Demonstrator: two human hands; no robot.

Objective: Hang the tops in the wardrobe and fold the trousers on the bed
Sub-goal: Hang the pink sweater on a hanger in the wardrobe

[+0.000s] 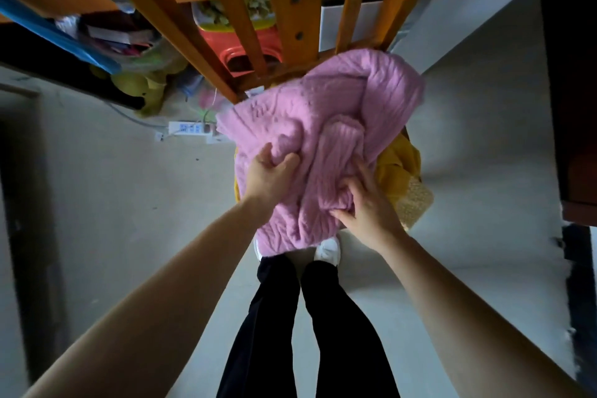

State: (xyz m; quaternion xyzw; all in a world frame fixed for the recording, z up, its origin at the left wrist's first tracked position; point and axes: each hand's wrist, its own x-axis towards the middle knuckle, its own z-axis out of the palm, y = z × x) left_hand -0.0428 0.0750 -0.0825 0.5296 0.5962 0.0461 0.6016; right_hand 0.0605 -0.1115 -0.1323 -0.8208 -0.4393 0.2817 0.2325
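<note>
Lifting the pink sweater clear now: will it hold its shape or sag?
Probably floppy: the pink sweater bunches into folds where the left hand and right hand grip it. Its thick ribbed knit looks bulky, so loose parts will likely hang and stretch. The chunky texture seems unlikely to slip.

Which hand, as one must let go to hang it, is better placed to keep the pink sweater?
Probably left: the left hand closes fingers and thumb round a fold of the pink sweater; the right hand grips a lower bunch with spread fingers.
</note>
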